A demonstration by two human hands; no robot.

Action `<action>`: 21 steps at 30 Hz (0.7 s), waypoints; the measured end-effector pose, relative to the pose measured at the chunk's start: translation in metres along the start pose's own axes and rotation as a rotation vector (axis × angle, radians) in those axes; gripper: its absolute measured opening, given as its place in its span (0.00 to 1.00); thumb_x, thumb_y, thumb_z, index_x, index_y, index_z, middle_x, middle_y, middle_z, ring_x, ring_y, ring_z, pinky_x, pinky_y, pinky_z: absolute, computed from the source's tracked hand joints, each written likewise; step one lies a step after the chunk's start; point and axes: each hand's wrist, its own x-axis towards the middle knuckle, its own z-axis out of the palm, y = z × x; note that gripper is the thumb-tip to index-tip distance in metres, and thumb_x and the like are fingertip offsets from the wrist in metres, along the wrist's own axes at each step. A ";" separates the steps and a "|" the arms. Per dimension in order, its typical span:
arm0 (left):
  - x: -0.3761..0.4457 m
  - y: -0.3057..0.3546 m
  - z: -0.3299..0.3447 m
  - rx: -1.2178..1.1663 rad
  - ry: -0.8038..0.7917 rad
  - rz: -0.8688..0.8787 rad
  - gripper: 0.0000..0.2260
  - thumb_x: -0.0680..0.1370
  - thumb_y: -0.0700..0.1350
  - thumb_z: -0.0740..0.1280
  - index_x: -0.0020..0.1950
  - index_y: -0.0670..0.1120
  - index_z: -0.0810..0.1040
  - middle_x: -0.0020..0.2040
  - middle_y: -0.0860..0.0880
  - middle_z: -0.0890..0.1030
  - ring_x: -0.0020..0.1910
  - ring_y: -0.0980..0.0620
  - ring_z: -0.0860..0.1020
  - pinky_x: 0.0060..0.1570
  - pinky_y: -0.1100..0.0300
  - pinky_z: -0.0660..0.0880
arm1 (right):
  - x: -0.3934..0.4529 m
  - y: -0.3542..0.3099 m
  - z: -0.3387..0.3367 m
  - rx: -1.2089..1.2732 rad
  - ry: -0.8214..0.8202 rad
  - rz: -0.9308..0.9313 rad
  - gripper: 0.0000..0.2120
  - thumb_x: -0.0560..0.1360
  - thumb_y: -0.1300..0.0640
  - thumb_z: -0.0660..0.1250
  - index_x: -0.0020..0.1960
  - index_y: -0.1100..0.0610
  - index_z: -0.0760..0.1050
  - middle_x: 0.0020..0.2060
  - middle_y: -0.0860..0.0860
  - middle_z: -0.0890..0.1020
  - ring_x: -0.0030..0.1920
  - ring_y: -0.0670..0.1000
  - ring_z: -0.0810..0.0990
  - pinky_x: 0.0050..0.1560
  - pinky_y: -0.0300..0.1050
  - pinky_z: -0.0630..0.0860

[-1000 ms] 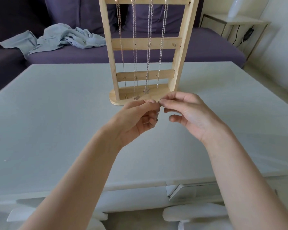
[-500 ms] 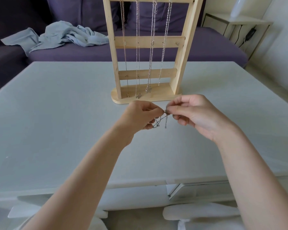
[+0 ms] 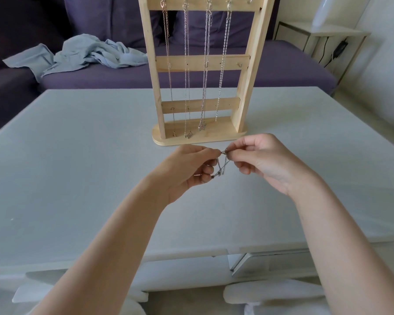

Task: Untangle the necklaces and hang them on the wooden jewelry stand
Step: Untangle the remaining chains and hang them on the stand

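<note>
Fingertips of left hand (image 3: 187, 169) and right hand (image 3: 262, 160) pinch a tangled necklace (image 3: 221, 164); untangling in hand; hanging on the wooden jewelry stand (image 3: 200, 64) presumably follows.

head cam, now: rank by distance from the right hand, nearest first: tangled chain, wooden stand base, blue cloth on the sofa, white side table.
From the right hand:
1. Thin tangled silver chain, pinched at the fingertips, stretched toward the left hand.
2. Oval base of the light wooden jewelry stand, just beyond the knuckles.
3. White side table, far right.
4. Crumpled pale blue cloth, far left on the purple sofa.
</note>
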 end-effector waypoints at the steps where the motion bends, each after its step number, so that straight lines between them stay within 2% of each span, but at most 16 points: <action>1: 0.000 0.001 0.000 -0.019 0.004 -0.003 0.07 0.78 0.40 0.64 0.39 0.43 0.74 0.34 0.49 0.72 0.26 0.57 0.68 0.26 0.68 0.69 | 0.000 0.000 0.000 0.031 0.007 0.007 0.07 0.72 0.70 0.66 0.39 0.61 0.77 0.29 0.53 0.74 0.28 0.47 0.71 0.28 0.34 0.68; 7: -0.001 0.002 -0.001 -0.126 0.033 -0.007 0.07 0.79 0.39 0.63 0.41 0.42 0.76 0.39 0.48 0.76 0.30 0.55 0.72 0.27 0.67 0.71 | 0.001 -0.001 -0.001 0.190 -0.031 0.026 0.07 0.74 0.70 0.65 0.39 0.61 0.76 0.34 0.52 0.80 0.31 0.45 0.77 0.31 0.34 0.72; 12: -0.003 0.004 0.001 -0.184 0.008 0.020 0.07 0.80 0.39 0.61 0.52 0.39 0.77 0.41 0.47 0.82 0.29 0.56 0.73 0.27 0.68 0.71 | 0.001 -0.003 0.000 0.291 -0.016 0.025 0.09 0.73 0.71 0.65 0.38 0.60 0.74 0.28 0.50 0.78 0.27 0.45 0.73 0.28 0.33 0.69; 18: -0.003 0.005 0.004 -0.106 0.075 0.050 0.05 0.79 0.40 0.62 0.44 0.42 0.74 0.34 0.50 0.79 0.28 0.57 0.71 0.25 0.69 0.68 | 0.000 -0.004 0.001 0.299 -0.039 0.027 0.08 0.74 0.70 0.63 0.39 0.60 0.75 0.28 0.50 0.80 0.27 0.45 0.73 0.28 0.33 0.69; 21: -0.003 0.004 0.004 0.000 0.064 0.069 0.04 0.78 0.42 0.66 0.44 0.43 0.77 0.34 0.52 0.78 0.29 0.58 0.71 0.28 0.69 0.69 | 0.000 -0.003 0.001 0.265 -0.058 0.025 0.10 0.74 0.69 0.63 0.38 0.59 0.77 0.29 0.50 0.80 0.28 0.44 0.74 0.28 0.33 0.69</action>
